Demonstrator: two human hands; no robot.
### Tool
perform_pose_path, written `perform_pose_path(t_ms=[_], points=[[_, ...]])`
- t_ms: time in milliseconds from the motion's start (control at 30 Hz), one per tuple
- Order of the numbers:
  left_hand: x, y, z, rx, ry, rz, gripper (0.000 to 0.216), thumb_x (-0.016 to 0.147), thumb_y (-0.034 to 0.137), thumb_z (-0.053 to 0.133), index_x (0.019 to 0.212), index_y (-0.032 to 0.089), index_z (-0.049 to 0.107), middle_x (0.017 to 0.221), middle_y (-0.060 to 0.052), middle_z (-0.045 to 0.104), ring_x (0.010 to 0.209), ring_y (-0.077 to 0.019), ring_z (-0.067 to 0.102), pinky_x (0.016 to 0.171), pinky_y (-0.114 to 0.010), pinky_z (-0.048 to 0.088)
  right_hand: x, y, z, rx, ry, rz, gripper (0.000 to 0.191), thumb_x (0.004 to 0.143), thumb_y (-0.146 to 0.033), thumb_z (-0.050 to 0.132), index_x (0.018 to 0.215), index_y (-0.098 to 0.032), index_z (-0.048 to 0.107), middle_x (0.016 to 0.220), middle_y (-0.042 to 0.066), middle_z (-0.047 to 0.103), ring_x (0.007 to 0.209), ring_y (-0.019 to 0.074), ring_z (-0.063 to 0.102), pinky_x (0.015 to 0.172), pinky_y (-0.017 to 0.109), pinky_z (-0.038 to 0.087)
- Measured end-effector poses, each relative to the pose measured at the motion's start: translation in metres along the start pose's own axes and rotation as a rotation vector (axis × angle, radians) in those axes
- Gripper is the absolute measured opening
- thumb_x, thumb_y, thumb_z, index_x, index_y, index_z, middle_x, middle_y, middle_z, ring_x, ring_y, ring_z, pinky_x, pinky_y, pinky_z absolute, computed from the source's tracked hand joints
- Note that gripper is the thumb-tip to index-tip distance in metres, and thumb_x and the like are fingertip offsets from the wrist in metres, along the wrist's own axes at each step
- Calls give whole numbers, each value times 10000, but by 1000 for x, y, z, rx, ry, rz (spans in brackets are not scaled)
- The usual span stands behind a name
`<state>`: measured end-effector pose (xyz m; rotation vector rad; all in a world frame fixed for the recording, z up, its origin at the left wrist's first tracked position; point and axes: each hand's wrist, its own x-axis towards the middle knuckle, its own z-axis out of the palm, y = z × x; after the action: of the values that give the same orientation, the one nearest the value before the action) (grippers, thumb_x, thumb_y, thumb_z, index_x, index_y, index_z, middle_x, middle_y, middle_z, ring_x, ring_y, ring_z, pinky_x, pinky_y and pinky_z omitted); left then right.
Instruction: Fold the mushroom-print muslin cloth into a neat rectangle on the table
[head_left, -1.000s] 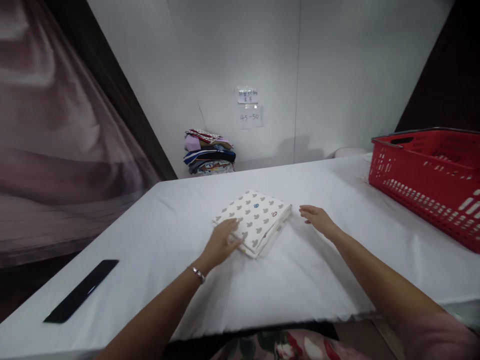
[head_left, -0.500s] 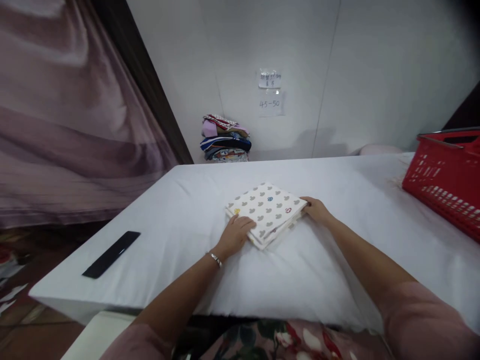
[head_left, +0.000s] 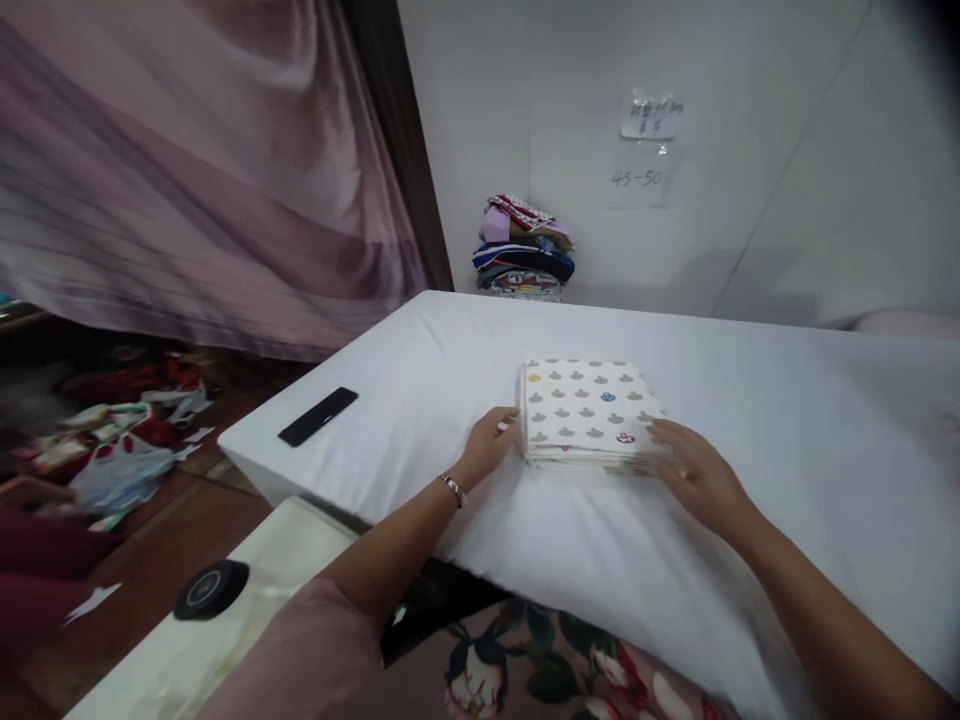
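Folded cloth lay on the white-covered table

The cloth sat pattern side up, between the left hand at its left edge and the right hand over its right edge. The left fingers curved loosely; the right ones blurred. I could not tell whether either was clamped on the fabric.

Layers showed along the near edge, so uneven pressure from the two sides might have skewed them or buckled the top.

Counted: one folded cloth, two hands, one bracelet, one flat black slab to the left, one round black object near left, one fabric stack beyond the far edge and two paper signs.
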<state>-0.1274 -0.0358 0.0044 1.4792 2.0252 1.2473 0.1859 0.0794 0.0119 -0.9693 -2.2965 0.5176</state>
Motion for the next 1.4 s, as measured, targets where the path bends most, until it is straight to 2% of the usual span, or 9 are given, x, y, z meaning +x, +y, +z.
perform_pose_path(t_ms=[133, 233, 333, 433, 533, 700, 900, 1200, 1400], points=[[-19, 4, 6, -166, -16, -217, 246, 803, 334, 555, 992, 185, 608, 973, -35, 658, 736, -128, 615, 647, -245, 484, 27, -55, 27, 63, -117, -206, 338, 870, -403, 472, 1143, -258, 610, 1175, 62, 622, 1130, 285, 524, 967, 447, 408], [-27, 11, 10, -270, -71, -335, 321, 779, 285, 592, 1075, 165, 558, 948, -43, 646, 615, -92, 596, 561, -218, 449, 47, -87, 53, 44, -214, -300, 293, 870, -371, 505, 1098, -234, 629, 1097, 77, 644, 1047, 264, 549, 928, 412, 409], [-28, 18, 12, -348, -98, -425, 377, 773, 229, 599, 1129, 141, 516, 814, -21, 636, 551, -80, 572, 505, -197, 409, 59, -101, 74, -43, -316, -341, 260, 845, -339, 559, 1054, -205, 637, 1065, 94, 629, 1004, 246, 538, 879, 382, 409], [-27, 19, 14, -409, -80, -473, 383, 765, 198, 610, 1130, 142, 508, 743, 6, 616, 530, -74, 554, 474, -183, 377, 64, -100, 86, -55, -323, -322, 196, 842, -269, 562, 988, -186, 661, 1023, 91, 621, 983, 225, 526, 858, 348, 404], [-26, 17, 16, -435, -64, -478, 394, 749, 164, 620, 1126, 143, 506, 689, 32, 588, 509, -65, 535, 463, -174, 360, 65, -93, 92, 63, -284, -272, 171, 857, -226, 527, 925, -206, 683, 967, 61, 632, 949, 200, 536, 836, 315, 408], [-24, 18, 18, -448, -56, -476, 413, 738, 127, 601, 1138, 128, 499, 633, 51, 546, 521, -68, 524, 449, -164, 347, 61, -89, 100, 237, -141, -228, 205, 872, -234, 489, 918, -223, 688, 918, 39, 647, 907, 183, 556, 811, 302, 421], [-24, 15, 19, -487, -56, -487, 436, 725, 109, 571, 1154, 121, 489, 620, 43, 542, 545, -87, 532, 456, -173, 376, 56, -97, 109, 53, -136, -303, 228, 880, -233, 483, 947, -219, 700, 945, 69, 649, 913, 216, 542, 795, 334, 413], [-25, 14, 16, -553, -69, -492, 437, 737, 124, 554, 1165, 109, 471, 595, 45, 537, 525, -84, 531, 460, -174, 385, 56, -100, 116, -37, -99, -382, 240, 902, -235, 458, 980, -207, 683, 987, 81, 644, 939, 222, 535, 815, 343, 406], [-24, 16, 15, -598, -76, -518, 442, 790, 303, 588, 1174, 125, 460, 638, 28, 553, 537, -105, 553, 456, -197, 408, 47, -101, 111, -64, -136, -419, 247, 893, -225, 445, 1052, -193, 632, 1066, 94, 623, 958, 223, 533, 816, 354, 420]])
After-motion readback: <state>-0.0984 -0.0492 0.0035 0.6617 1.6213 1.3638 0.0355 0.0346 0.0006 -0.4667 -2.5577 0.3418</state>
